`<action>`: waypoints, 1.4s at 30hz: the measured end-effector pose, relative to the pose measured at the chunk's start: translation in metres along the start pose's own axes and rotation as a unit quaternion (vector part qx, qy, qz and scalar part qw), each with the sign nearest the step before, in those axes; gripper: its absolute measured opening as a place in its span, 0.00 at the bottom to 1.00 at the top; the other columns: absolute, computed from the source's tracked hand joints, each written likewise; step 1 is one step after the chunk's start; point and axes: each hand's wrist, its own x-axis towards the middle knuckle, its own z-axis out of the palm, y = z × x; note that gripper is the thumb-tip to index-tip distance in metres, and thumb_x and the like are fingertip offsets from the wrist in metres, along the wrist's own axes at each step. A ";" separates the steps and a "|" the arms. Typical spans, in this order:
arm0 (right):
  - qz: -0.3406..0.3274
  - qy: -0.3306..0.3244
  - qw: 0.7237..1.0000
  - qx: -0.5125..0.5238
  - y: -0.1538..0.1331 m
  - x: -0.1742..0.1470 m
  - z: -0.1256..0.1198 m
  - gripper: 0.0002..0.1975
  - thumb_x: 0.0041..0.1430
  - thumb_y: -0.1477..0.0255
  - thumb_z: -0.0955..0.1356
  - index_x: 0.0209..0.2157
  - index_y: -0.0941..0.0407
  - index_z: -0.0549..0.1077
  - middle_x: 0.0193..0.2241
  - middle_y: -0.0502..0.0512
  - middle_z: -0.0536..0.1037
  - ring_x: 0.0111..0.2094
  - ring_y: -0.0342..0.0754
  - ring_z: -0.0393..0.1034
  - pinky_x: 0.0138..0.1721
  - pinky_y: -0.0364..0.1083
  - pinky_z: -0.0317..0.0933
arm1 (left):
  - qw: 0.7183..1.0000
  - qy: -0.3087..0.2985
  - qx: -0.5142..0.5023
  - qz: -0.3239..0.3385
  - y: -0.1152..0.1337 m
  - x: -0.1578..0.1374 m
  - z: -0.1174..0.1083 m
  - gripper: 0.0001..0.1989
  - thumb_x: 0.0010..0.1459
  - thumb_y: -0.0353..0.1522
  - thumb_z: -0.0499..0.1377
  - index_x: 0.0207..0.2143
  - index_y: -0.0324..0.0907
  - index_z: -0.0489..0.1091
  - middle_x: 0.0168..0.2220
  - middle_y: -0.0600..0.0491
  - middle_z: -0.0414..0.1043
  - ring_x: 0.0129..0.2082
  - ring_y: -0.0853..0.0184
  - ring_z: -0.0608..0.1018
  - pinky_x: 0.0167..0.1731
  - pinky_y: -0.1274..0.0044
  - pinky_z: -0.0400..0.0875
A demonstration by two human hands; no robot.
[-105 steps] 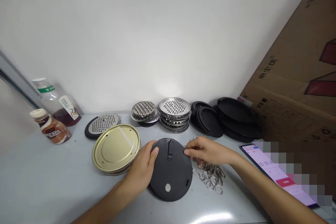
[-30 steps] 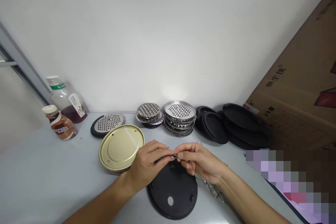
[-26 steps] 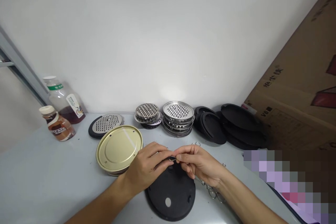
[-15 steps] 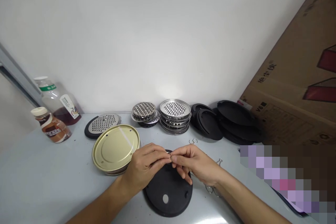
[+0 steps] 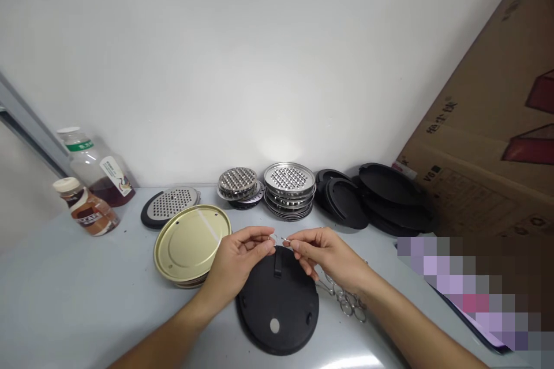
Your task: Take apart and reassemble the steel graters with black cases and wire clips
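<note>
My left hand [image 5: 241,258] pinches a small thin wire ring [image 5: 272,238] between thumb and fingers. Just to the right, my right hand [image 5: 324,251] is closed on a short thin metal piece [image 5: 285,239], whose tip points toward the ring. Whether the two bits of metal are joined cannot be made out. Below both hands a round black plastic disc [image 5: 277,305] lies on the table, with a dark strap-like tab [image 5: 277,262] at its far edge and a pale oval spot near its front. Several wire ring pieces [image 5: 346,302] lie beside it, partly behind my right forearm.
Gold-coloured round lids [image 5: 190,242] are stacked at left, before a black-rimmed grater [image 5: 171,206]. Round grater plates [image 5: 289,181] and black plastic parts [image 5: 346,202] stand along the wall. Two bottles [image 5: 90,210] are far left; a cardboard box [image 5: 485,155] leans right.
My hands have risen slightly and drawn apart. Fingertips that met over the disc's far edge now show the wire ring and the metal tip between them, and the disc's tab is uncovered.
</note>
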 end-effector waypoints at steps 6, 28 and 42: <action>0.006 -0.012 1.000 -0.022 -0.001 -0.002 0.010 0.19 0.61 0.57 0.67 0.32 0.61 0.76 0.16 0.46 0.67 0.17 0.38 0.59 0.18 0.39 0.56 | 1.000 -0.021 -0.003 -0.022 -0.004 0.001 0.000 0.13 0.55 0.36 0.66 0.41 0.39 0.77 0.34 0.51 0.80 0.34 0.68 0.80 0.40 0.77 0.74; 0.055 -0.045 0.980 0.186 0.003 -0.001 0.032 0.20 0.51 0.57 0.74 0.25 0.62 0.73 0.16 0.49 0.71 0.15 0.40 0.66 0.15 0.38 0.62 | 0.991 -0.022 0.115 0.064 -0.004 -0.007 0.009 0.08 0.60 0.31 0.57 0.37 0.42 0.77 0.31 0.54 0.75 0.29 0.70 0.75 0.32 0.80 0.72; -0.047 0.029 0.996 0.071 0.006 -0.004 0.033 0.17 0.56 0.58 0.72 0.33 0.61 0.79 0.18 0.51 0.75 0.18 0.41 0.68 0.23 0.41 0.62 | 0.990 -0.079 0.083 0.087 -0.003 -0.003 0.003 0.11 0.54 0.32 0.66 0.42 0.45 0.79 0.42 0.50 0.72 0.42 0.64 0.78 0.44 0.74 0.76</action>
